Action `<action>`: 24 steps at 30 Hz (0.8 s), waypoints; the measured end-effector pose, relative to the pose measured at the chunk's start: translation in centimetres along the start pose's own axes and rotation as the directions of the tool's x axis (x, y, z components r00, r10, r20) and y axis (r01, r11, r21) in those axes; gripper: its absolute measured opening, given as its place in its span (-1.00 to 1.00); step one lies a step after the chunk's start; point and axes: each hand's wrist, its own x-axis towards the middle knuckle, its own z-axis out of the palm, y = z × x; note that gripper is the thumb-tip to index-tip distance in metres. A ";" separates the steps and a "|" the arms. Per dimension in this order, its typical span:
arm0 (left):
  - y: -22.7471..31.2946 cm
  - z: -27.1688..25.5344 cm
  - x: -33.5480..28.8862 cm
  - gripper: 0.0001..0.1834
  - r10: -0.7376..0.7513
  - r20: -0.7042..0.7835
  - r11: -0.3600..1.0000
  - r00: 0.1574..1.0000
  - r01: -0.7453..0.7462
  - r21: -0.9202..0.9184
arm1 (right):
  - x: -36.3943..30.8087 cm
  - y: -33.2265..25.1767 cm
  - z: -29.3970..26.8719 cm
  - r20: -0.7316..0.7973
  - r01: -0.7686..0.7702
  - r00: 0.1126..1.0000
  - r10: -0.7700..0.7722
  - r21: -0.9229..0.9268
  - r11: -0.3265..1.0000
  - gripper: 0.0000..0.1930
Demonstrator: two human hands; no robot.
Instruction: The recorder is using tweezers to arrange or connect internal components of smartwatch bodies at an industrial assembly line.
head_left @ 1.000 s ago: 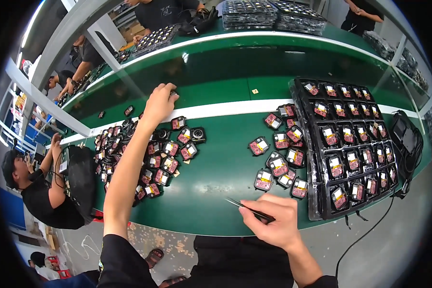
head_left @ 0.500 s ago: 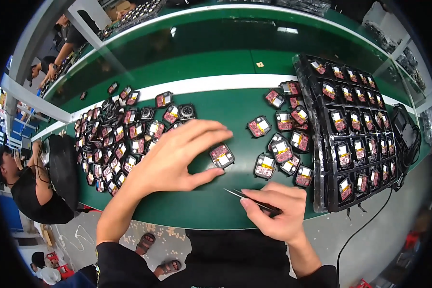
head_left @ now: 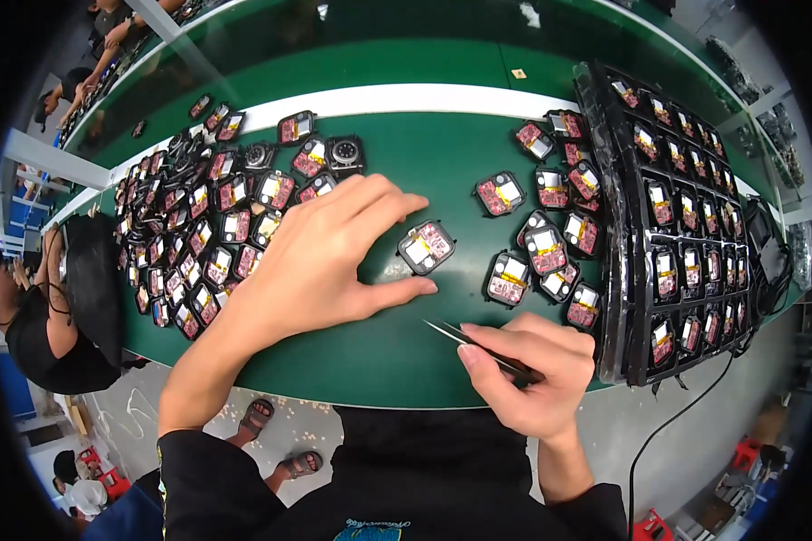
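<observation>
My left hand (head_left: 320, 261) is open above the green tabletop, its thumb and fingers spread around one square black smartwatch body (head_left: 427, 248). That body lies with its inside up, showing a red circuit board and a white block. No finger visibly grips it. Closed around a pair of slim metal tweezers (head_left: 451, 334), my right hand (head_left: 541, 374) is nearer the table's front edge. The tweezers' tips point up and left, a short way below the watch body and apart from it.
A dense heap of similar watch bodies (head_left: 189, 239) covers the left side. A smaller cluster (head_left: 548, 248) lies right of my hands, beside stacked black trays (head_left: 636, 194) filled with more. A black cable (head_left: 663, 428) hangs at right. A co-worker (head_left: 41, 311) sits at far left.
The view has tilted, so the table appears higher. The watch body between my left thumb and fingers has turned. My right hand still holds the tweezers.
</observation>
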 end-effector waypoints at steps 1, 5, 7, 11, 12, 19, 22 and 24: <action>-0.1 0.1 0.0 -0.27 -0.006 0.006 1.000 1.000 0.006 -0.006 | 0.0 -0.1 -0.1 0.005 -0.007 1.000 0.007 -0.001 1.000 -0.79; -0.1 0.4 -0.3 -0.33 -0.023 0.005 1.000 1.000 0.023 0.018 | 0.1 -0.3 -0.2 0.015 -0.021 1.000 0.021 -0.006 1.000 -0.79; -0.1 0.6 -0.3 -0.42 -0.038 0.013 0.999 0.999 0.038 -0.007 | 0.1 -0.3 -0.3 0.008 -0.030 1.000 0.030 0.001 1.000 -0.79; -0.2 0.4 -0.5 -0.46 0.018 0.062 0.977 0.998 -0.004 -0.215 | 0.0 0.2 -0.3 -0.025 0.003 1.000 -0.003 -0.008 1.000 -0.79; -0.1 0.3 -0.8 -0.43 -0.013 0.116 0.956 0.993 0.046 -0.291 | 0.0 0.0 -0.6 -0.018 -0.014 1.000 0.014 -0.014 1.000 -0.79; -0.3 0.1 -1.7 -0.40 0.140 0.242 0.954 0.960 -0.066 -0.291 | -0.2 0.0 -0.6 0.031 -0.171 0.984 0.173 -0.062 0.983 -0.84; -0.6 0.2 -1.5 -0.37 0.143 0.217 0.946 0.966 -0.069 -0.316 | 0.2 0.5 -0.2 0.034 -0.150 0.987 0.154 -0.096 0.984 -0.83; -0.9 0.6 -1.5 -0.35 0.151 0.196 0.941 0.969 -0.080 -0.330 | 0.2 0.1 -0.2 0.041 -0.169 0.984 0.175 -0.123 0.978 -0.82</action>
